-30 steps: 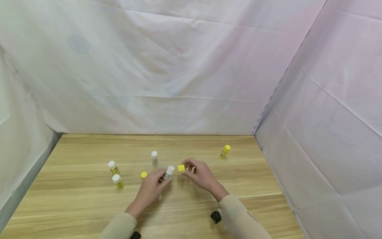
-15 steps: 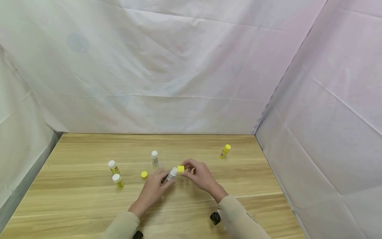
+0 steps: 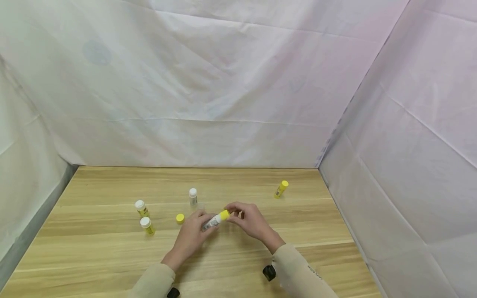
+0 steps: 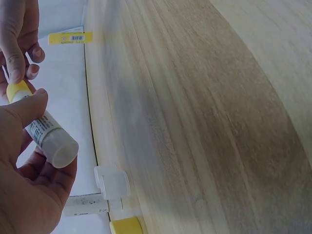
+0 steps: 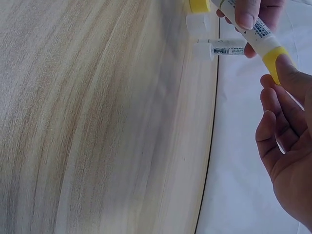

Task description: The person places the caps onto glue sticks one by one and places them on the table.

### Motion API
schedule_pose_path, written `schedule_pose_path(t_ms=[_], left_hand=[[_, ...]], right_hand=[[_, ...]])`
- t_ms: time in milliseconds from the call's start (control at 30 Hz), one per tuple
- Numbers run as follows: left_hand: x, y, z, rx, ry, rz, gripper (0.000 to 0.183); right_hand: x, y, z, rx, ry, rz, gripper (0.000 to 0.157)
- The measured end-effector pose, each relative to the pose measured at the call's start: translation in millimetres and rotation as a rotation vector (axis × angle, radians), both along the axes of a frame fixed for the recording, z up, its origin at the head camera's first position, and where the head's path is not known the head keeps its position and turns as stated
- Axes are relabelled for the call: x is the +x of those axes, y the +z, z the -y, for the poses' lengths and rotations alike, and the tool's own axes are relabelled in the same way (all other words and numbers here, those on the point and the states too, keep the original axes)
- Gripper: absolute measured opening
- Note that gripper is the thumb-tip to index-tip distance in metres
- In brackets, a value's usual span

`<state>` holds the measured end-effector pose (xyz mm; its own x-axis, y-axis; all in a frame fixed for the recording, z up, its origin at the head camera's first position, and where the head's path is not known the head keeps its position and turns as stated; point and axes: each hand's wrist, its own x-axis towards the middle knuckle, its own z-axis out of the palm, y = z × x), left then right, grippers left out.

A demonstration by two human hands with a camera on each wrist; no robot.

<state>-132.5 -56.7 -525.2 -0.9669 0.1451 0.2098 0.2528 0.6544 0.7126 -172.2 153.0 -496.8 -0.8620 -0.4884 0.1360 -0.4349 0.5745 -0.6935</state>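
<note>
My left hand [image 3: 189, 236] grips a white glue stick [image 3: 211, 223] by its barrel, tilted up to the right above the table. On its upper end sits a yellow cap [image 3: 225, 215], which my right hand [image 3: 251, 221] pinches between thumb and fingers. In the left wrist view the translucent base of the glue stick [image 4: 59, 148] points toward the camera. The right wrist view shows the yellow cap [image 5: 275, 62] meeting the white barrel, with the right thumb on it. How far the cap is pushed on cannot be told.
Two yellow glue sticks with white caps [image 3: 142, 208] stand at the left. A white glue stick [image 3: 193, 197] stands behind the left hand, near a loose yellow cap [image 3: 180, 218] and a translucent cap [image 4: 114, 183]. An all-yellow glue stick [image 3: 281, 189] stands at the back right.
My left hand has moved slightly right and tipped the glue stick toward the right hand. The yellow cap, apart from the stick one second ago, now sits on its end.
</note>
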Motion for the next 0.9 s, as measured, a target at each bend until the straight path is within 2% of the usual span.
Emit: schedule_pose_path(t_ms=[167, 267, 300, 433, 500, 533, 600, 700, 833, 900], left_hand=[[-0.4, -1.2, -1, -0.014, -0.001, 0.017, 0.037], [-1.0, -1.8, -2, -0.008, 0.0, 0.028, 0.038], [-1.2, -2.2, -2, -0.001, 0.001, 0.028, 0.037], [-1.2, -1.4, -5, 0.04, -0.006, 0.02, 0.031], [-1.4, -1.3, -6, 0.05, -0.007, 0.014, 0.031], [-1.6, -1.1, -6, 0.053, -0.01, 0.014, 0.031], [-2.0, -1.3, -8, 0.058, -0.012, 0.012, 0.031], [-2.4, -1.4, -9, 0.08, -0.02, 0.011, 0.031], [-2.8, -2.5, -10, 0.099, -0.021, 0.01, 0.031], [-3.0, -3.2, -11, 0.101, -0.019, 0.01, 0.032]], right_hand=[[0.8, -0.6, 0, -0.01, 0.008, 0.042, 0.031], [1.4, -0.7, 1, -0.065, 0.002, 0.082, 0.031], [3.3, 4.1, 2, -0.091, 0.0, 0.11, 0.03], [5.5, 14.2, 4, -0.202, 0.0, 0.267, 0.027], [5.3, 14.8, 5, -0.233, -0.007, 0.349, 0.026], [3.4, 9.7, 5, -0.242, -0.012, 0.384, 0.027], [1.0, 0.9, 5, -0.261, -0.019, 0.458, 0.032], [1.7, -2.7, 6, -0.288, -0.001, 0.595, 0.047], [3.1, -6.0, 7, -0.34, 0.051, 0.759, 0.06], [3.2, -8.3, 8, -0.351, 0.084, 0.807, 0.062]])
